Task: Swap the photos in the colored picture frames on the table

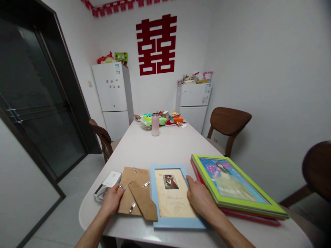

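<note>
A brown backing board [126, 196] with metal clips and a fold-out stand lies on the table, its stand side up. My left hand [113, 199] grips its left edge, with the fingertips beside a clip. Touching the board's right side is a light blue picture frame [178, 223], which lies flat around a cream sheet [172, 206] with a small photo and script lettering. My right hand [199, 197] is closed on the frame's right edge; the thumb and fingers are partly hidden. To its right rests a stack of frames, topped by a lime-green picture frame [248, 203] with a portrait.
A white box-like object [111, 179] with a pale cable sits left of the board. Farther back on the white table [165, 148] stand a pink bottle [155, 124] and a pile of colourful packages [170, 119]. Wooden chairs [230, 120] flank the table.
</note>
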`<control>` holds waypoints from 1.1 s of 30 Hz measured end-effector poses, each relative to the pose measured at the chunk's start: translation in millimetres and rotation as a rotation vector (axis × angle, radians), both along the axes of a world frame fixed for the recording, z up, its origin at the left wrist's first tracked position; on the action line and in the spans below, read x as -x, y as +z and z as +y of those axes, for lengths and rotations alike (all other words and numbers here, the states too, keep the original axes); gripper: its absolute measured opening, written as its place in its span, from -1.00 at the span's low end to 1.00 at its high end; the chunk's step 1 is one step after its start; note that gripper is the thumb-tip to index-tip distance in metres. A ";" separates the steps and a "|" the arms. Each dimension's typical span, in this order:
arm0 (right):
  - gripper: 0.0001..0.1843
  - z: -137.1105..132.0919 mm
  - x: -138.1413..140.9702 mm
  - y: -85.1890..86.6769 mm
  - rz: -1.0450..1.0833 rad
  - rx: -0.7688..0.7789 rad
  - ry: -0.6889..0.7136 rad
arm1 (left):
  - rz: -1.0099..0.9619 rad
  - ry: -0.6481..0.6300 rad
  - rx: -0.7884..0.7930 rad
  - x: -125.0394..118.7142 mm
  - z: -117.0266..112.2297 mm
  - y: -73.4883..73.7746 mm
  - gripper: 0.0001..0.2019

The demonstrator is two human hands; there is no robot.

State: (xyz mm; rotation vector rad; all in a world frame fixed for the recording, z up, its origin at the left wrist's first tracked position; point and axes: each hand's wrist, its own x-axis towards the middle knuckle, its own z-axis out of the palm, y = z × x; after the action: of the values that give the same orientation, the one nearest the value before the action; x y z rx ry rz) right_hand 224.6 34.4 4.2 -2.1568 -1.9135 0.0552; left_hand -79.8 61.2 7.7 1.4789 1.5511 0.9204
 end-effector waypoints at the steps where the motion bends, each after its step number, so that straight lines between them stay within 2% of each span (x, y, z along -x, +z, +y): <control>1: -0.47 0.8 -0.5 0.6 0.016 -0.001 -0.006 | 0.050 0.009 -0.018 0.6 0.2 -0.2 -0.69; 3: -0.42 1.7 -1.3 2.8 0.107 0.000 -0.012 | 0.155 0.029 -0.054 0.1 -0.7 -0.1 -0.64; 6: -0.36 1.2 -1.4 8.8 0.397 -0.002 -0.042 | 0.315 0.058 -0.112 -3.6 -6.8 1.8 -0.55; 11: -0.27 -7.4 0.8 24.0 1.221 0.123 -0.112 | 0.518 0.025 -0.217 -9.0 -22.5 9.2 -0.53; 13: -0.22 -12.0 2.1 29.7 1.490 0.158 -0.114 | 0.575 0.010 -0.255 -13.0 -28.3 14.7 -0.54; 16: -0.14 -16.7 5.6 37.7 1.642 0.132 -0.089 | 0.617 -0.047 -0.343 -30.8 -38.9 25.1 -0.54; 18: -0.11 -17.8 9.4 43.0 1.628 0.096 -0.069 | 0.580 -0.136 -0.404 -52.9 -48.3 30.7 -0.51; 22: -0.11 -16.9 16.7 51.4 1.499 0.064 -0.060 | 0.382 -0.421 -0.545 -107.9 -64.1 32.4 -0.34; 25: -0.15 -13.7 15.1 50.1 1.370 0.063 -0.038 | 0.312 -0.502 -0.604 -134.8 -66.6 31.7 -0.37; 28: -0.22 -7.8 5.4 39.4 1.090 0.032 -0.020 | 0.229 -0.451 -0.655 -136.0 -63.3 38.5 -0.47; 30: -0.30 -3.5 -2.3 28.7 0.808 -0.001 -0.029 | 0.164 -0.334 -0.632 -124.4 -60.1 46.5 -0.49; 33: -0.39 0.9 -9.2 11.6 0.460 -0.060 -0.036 | 0.102 -0.103 -0.507 -96.1 -55.4 54.1 -0.53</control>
State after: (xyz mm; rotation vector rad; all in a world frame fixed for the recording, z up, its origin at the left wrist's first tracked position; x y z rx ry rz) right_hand 233.7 35.3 15.8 -1.9276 -1.5909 0.4399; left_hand 16.3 5.8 61.7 1.9641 1.3534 1.2543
